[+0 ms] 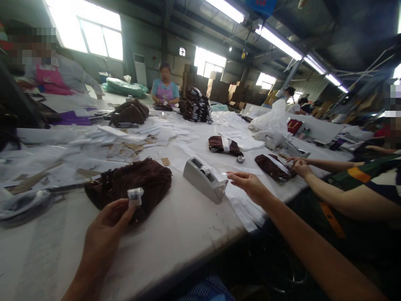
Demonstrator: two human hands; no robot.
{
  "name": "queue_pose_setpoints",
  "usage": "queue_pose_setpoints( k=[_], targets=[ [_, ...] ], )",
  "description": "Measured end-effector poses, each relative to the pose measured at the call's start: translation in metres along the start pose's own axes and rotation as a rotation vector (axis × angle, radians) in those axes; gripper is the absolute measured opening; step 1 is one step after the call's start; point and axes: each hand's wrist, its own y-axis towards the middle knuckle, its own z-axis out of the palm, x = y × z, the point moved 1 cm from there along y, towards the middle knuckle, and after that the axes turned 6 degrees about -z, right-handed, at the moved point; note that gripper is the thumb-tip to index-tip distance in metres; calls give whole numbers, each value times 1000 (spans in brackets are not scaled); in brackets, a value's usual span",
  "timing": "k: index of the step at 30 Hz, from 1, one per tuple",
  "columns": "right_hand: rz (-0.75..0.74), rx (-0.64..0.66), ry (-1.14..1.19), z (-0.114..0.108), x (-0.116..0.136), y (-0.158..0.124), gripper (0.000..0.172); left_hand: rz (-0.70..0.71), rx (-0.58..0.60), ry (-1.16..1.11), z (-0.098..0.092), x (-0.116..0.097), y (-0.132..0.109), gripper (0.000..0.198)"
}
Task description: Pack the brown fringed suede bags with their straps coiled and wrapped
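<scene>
My left hand (pixel 108 223) pinches a small wrapped packet (pixel 135 196), whitish and partly see-through, in front of a dark brown fringed bag (pixel 140 179) lying on the table. To the right of the bag stands a grey tape dispenser (pixel 203 179) with a roll in it. My right hand (pixel 247 184) is beside the dispenser's cutting end, its thumb and fingers closed on a small clear strip, which looks like tape.
Wrapped brown bundles (pixel 225 145) lie beyond the dispenser. At right a co-worker's hands (pixel 299 165) touch another brown bundle (pixel 272 168). White papers (pixel 150 129) cover the left back, with a coiled strap (pixel 26 205) at far left. The table's front edge (pixel 232 236) runs diagonally.
</scene>
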Motion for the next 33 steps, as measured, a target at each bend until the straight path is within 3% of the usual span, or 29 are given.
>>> queue_pose_setpoints(
  k=[5, 9, 12, 16, 21, 25, 28, 33],
  targets=[
    [159, -14, 2, -1, -18, -19, 40, -2, -10, 7, 0, -1, -1, 48],
    [78, -134, -108, 4, -44, -24, 45, 3, -18, 6, 0, -2, 1, 48],
    [-2, -171, -170, 17, -49, -36, 41, -20, -2, 9, 1, -2, 2, 50],
    [-191, 31, -221, 66, -27, -55, 31, 58, 69, -71, 5, -4, 0, 45],
    [-429, 446, -129, 164, 11, -54, 22, 100, 106, -93, 10, -6, -4, 38],
    [-605, 530, -92, 223, 21, -35, 29, 120, 117, -105, 9, -11, -8, 35],
    [-672, 519, -175, 241, 20, -21, 37, 131, 125, -110, 8, -12, -8, 35],
    [-701, 482, -340, 245, 22, -10, 46, 144, 143, -102, 7, -8, -3, 34]
  ],
)
